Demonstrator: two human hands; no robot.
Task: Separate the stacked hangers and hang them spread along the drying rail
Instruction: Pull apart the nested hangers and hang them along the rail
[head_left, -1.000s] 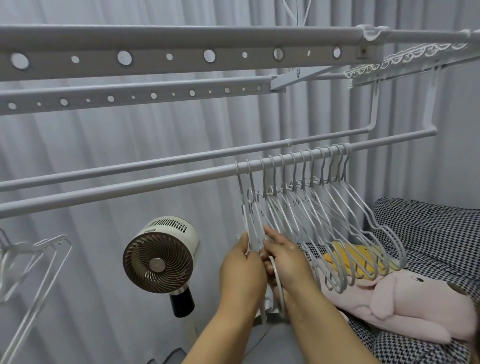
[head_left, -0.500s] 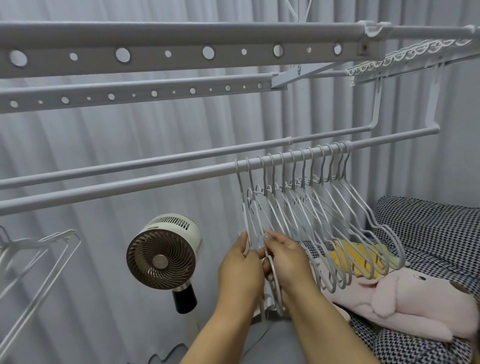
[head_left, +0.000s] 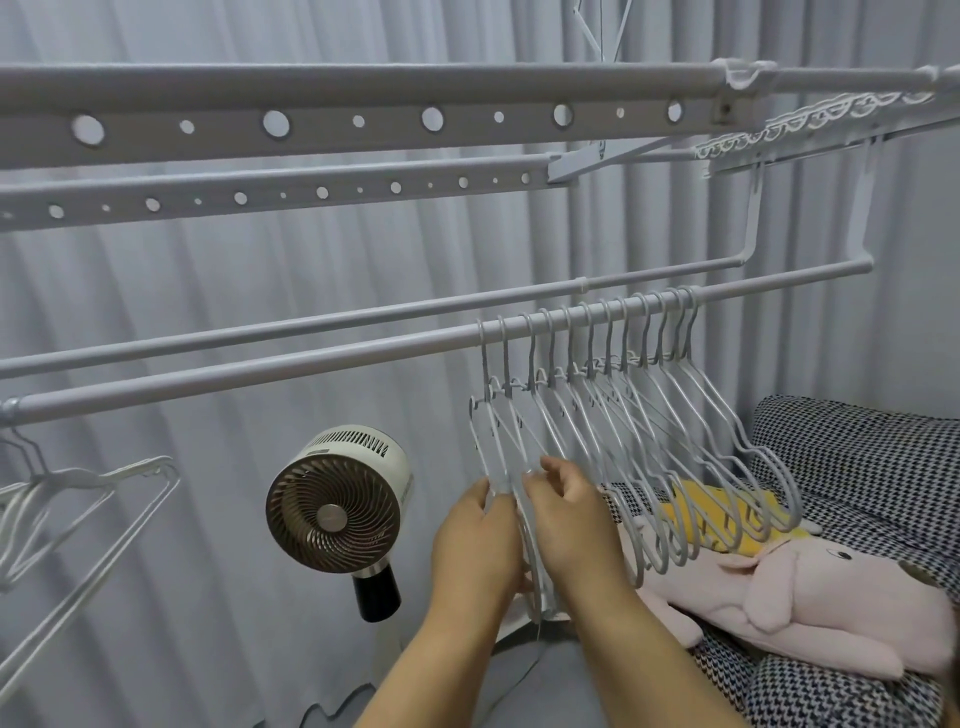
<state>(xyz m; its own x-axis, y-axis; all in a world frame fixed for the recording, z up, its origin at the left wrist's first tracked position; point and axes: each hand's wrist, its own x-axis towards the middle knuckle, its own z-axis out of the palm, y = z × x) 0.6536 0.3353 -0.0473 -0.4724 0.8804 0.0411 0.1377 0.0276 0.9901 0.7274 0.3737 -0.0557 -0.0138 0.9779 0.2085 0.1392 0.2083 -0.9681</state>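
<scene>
Matt grey metal rail (head_left: 260, 371) carrying smooth, coated-looking pale grey hangers (head_left: 649, 431); at 4 o'clock a soft pink plush toy (head_left: 810, 597) on woven houndstooth cloth (head_left: 857, 457); glossy cream plastic fan (head_left: 337, 499); matt pleated curtain (head_left: 208, 291).

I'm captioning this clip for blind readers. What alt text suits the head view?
Two bare hands, left and right, pinch the leftmost grey wire hangers bunched on a grey metal drying rail. A round white fan stands left; a pink plush toy lies right.

Single head-worn view, close behind both hands, facing forward toward the drying rail (head_left: 311, 358).
</scene>
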